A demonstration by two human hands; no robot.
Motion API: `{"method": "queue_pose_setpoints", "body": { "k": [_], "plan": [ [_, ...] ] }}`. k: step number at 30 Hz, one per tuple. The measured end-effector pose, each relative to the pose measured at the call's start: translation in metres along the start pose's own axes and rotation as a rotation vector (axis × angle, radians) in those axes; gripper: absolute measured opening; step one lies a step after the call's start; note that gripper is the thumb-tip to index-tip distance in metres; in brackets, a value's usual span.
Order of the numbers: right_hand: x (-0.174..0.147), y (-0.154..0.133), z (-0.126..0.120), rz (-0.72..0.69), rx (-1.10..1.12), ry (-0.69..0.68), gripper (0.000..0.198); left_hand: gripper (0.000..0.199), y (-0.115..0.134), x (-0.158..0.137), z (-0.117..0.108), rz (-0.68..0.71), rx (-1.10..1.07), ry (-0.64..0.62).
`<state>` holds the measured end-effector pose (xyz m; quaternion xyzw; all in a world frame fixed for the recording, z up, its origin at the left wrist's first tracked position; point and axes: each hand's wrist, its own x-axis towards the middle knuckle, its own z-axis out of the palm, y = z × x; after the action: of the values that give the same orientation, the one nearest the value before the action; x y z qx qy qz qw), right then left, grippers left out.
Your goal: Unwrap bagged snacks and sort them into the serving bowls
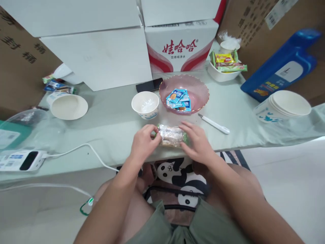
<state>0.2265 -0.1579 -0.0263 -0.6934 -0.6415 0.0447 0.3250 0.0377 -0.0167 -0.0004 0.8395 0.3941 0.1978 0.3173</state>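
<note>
Near the table's front edge lies a clear plastic-wrapped snack packet (171,135), its ends green and its contents brownish. My left hand (145,141) is closed, thumb and fingertips pinching the packet's left end. Around the right end is my right hand (196,140), fingers along the far edge and thumb at the near edge. Just beyond the packet stand a white paper cup (145,103) with clear plastic inside and a pink ribbed bowl (198,96) holding several blue sachets (179,100). A white-handled knife (215,124) rests to the right of the bowl.
A black phone (149,85) lies by white cartons (177,47). At right are a white bowl (223,75) of snacks, a blue bottle (281,67) and stacked paper cups (269,110). At left, a tipped paper cup (68,107), a white device (25,161) and its cable (87,145).
</note>
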Motion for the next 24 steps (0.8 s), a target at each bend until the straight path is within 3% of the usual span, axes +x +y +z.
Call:
{"method": "queue_pose_setpoints", "body": {
  "k": [2,4,9,11,15,20,24],
  "plan": [
    [0.011,-0.011,0.010,-0.004,0.078,-0.069,0.052,0.011,-0.001,0.000,-0.002,0.024,-0.014,-0.024],
    [0.018,-0.015,0.014,0.035,0.147,-0.046,0.052,0.017,-0.003,-0.001,-0.004,0.043,-0.012,-0.069],
    [0.014,-0.009,0.005,0.062,0.245,0.072,0.022,0.007,-0.009,-0.003,-0.006,0.040,-0.143,-0.075],
    [0.008,-0.003,-0.004,0.091,0.261,0.119,0.018,0.007,-0.011,-0.002,-0.009,-0.016,-0.236,-0.007],
    [-0.005,0.016,-0.021,0.190,0.247,0.173,0.014,0.009,-0.019,0.004,-0.018,-0.254,-0.369,0.116],
    [-0.012,0.036,-0.031,0.324,0.167,0.204,0.012,0.016,-0.031,0.009,-0.025,-0.385,-0.315,0.020],
    [-0.012,0.029,-0.035,0.447,0.031,0.449,0.016,0.008,-0.029,0.012,-0.022,-0.314,-0.278,0.111]
  ]
}}
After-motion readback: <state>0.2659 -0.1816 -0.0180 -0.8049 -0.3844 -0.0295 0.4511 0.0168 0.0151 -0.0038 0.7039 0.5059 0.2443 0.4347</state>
